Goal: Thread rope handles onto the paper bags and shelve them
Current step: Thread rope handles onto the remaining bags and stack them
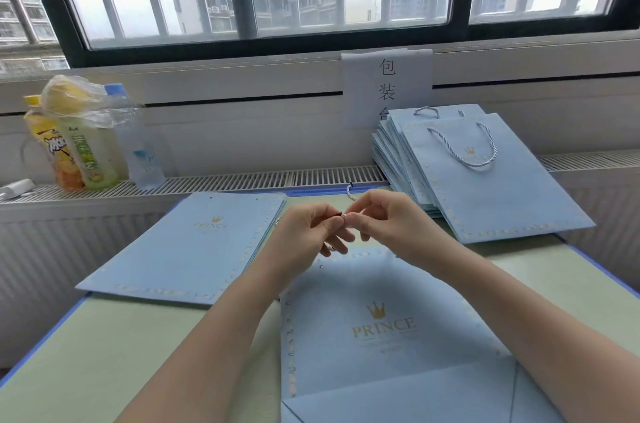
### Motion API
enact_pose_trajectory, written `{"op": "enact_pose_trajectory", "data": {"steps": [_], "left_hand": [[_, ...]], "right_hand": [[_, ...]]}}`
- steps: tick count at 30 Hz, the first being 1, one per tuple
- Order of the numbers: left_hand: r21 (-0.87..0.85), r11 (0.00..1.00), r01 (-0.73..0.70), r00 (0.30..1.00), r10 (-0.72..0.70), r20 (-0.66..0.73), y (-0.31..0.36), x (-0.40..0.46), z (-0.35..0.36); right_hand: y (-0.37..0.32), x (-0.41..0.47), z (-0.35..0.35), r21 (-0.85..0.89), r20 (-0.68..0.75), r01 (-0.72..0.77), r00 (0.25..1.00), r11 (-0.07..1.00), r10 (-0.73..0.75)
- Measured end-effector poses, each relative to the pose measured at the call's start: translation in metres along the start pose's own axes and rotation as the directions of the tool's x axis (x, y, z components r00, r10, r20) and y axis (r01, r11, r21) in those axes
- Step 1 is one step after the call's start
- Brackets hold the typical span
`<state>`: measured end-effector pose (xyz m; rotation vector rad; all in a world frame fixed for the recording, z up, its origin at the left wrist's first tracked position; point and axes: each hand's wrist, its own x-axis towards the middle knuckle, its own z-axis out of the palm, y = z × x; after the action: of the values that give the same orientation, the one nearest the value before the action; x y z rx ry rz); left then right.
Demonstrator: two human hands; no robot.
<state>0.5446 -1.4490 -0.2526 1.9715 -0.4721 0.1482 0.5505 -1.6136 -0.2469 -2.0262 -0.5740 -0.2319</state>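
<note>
Blue paper bag [398, 346] lies flat at lower centre of frame on the green table [114, 353], no handle visible on it. Both hands meet just above its top edge: left hand [304, 232] and right hand [384, 218] pinch a thin rope handle [350, 192] between fingertips, cord looping up behind. Unthreaded bag stack [194, 242] centre left; stack of finished bags [485, 180] with handles centre right. Plastic bag [79, 100] upper left holds drink bottles [93, 152].
</note>
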Motion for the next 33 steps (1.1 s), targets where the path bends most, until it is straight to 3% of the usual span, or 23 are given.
{"op": "enact_pose_trajectory", "data": {"steps": [4, 10, 12, 14, 16, 20, 24, 28, 33], "left_hand": [[0.017, 1.0, 0.003, 1.0, -0.003, 0.003, -0.003, 0.0, 0.0], [0.016, 1.0, 0.023, 0.999, -0.022, -0.027, -0.007, 0.003, -0.005], [0.328, 0.939, 0.102, 0.995, -0.099, -0.025, -0.013, 0.005, -0.01], [0.668, 0.721, 0.184, 0.979, -0.192, -0.063, -0.015, 0.005, -0.015], [0.741, 0.628, 0.236, 0.963, -0.251, -0.094, -0.019, 0.006, -0.02], [0.621, 0.739, 0.26, 0.947, -0.32, -0.017, -0.023, 0.009, -0.023], [0.496, 0.853, 0.165, 0.973, -0.222, 0.058, -0.018, 0.009, -0.018], [0.428, 0.891, 0.152, 0.979, -0.194, 0.057, -0.019, 0.009, -0.017], [0.405, 0.897, 0.176, 0.978, -0.205, 0.03, -0.02, 0.009, -0.015]], "right_hand": [[0.001, 0.0, -0.001, -0.037, 0.0, -0.031, 1.0, 0.999, 0.031], [-0.007, -0.004, 0.001, 0.081, 0.053, -0.057, 0.997, 0.995, 0.053], [-0.008, -0.004, 0.0, 0.06, 0.043, -0.076, 0.996, 0.995, 0.073], [-0.006, -0.003, 0.0, 0.013, 0.036, -0.09, 0.995, 0.996, 0.089], [-0.004, -0.003, 0.002, -0.024, 0.056, -0.085, 0.995, 0.996, 0.086], [0.003, -0.006, 0.013, -0.129, 0.115, -0.051, 0.991, 0.99, 0.066], [0.007, -0.01, 0.023, -0.226, 0.203, 0.016, 0.979, 0.974, 0.031], [0.003, -0.011, 0.029, -0.27, 0.201, 0.11, 0.978, 0.956, -0.056], [0.002, -0.015, 0.032, -0.276, 0.203, 0.119, 0.977, 0.954, -0.063]]}}
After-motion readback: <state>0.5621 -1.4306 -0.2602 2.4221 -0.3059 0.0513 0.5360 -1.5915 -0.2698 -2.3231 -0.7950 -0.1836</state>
